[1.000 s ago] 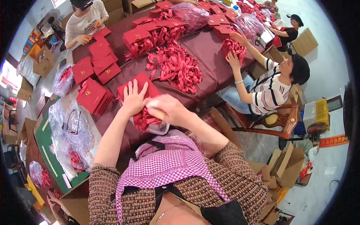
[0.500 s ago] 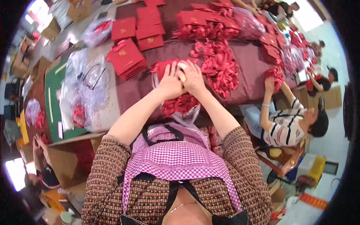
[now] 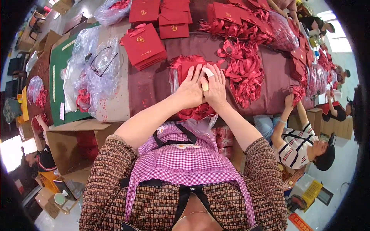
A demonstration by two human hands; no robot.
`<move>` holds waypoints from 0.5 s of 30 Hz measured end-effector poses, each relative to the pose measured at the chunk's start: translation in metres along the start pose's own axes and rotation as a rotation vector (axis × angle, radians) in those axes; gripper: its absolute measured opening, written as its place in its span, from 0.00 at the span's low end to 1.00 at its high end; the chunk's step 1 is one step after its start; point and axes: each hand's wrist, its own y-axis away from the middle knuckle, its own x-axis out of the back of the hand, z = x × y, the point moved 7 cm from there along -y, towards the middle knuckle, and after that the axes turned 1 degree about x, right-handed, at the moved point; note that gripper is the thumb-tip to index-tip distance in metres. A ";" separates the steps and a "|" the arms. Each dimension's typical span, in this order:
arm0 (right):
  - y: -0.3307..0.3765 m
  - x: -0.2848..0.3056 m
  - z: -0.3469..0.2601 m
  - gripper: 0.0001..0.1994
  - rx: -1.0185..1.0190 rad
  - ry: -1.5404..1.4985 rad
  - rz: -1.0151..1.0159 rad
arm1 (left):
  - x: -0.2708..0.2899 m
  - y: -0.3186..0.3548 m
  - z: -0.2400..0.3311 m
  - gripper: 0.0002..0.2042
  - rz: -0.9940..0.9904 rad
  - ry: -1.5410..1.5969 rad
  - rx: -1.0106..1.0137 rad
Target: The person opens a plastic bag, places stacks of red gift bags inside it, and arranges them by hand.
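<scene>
My left hand [image 3: 189, 91] and my right hand [image 3: 215, 87] lie side by side, pressed on a bundle of red paper gift bags [image 3: 189, 66] at the table's near edge. Fingers on both hands are stretched forward over the bundle, neither hand wrapped around anything. White tape covers one right finger, and something yellowish is on the thumb. Red ribbon bunches out at the far and near ends of the bundle. Clear plastic [image 3: 210, 122] shows below and at its left side; my palms hide the middle.
Left of my hands lies a stack of red bags [image 3: 144, 48]. Loose red ribbons [image 3: 243, 73] are heaped to the right. Glasses [image 3: 103, 63] rest on clear plastic at the left, above an open cardboard box [image 3: 67, 148]. A co-worker [image 3: 298, 142] handles red ribbon at the right.
The view has shifted, so the table's contents sit differently in the picture. Both hands stay pressed on the same bundle, with fingers stretched as before.
</scene>
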 end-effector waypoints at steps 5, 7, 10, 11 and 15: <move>0.000 -0.004 0.005 0.21 -0.015 -0.025 -0.003 | -0.001 -0.003 -0.002 0.39 -0.073 -0.011 0.019; -0.002 0.002 0.004 0.21 -0.030 -0.019 -0.011 | 0.000 -0.006 -0.001 0.39 -0.043 0.003 0.002; 0.001 0.008 0.008 0.21 -0.038 -0.023 0.039 | -0.002 -0.013 0.005 0.33 -0.105 0.061 -0.002; -0.001 0.004 0.009 0.20 -0.072 -0.021 -0.011 | -0.007 -0.012 0.004 0.33 -0.134 -0.004 0.022; 0.002 -0.001 0.007 0.21 -0.088 -0.118 0.001 | -0.011 -0.006 -0.001 0.36 -0.155 -0.009 0.071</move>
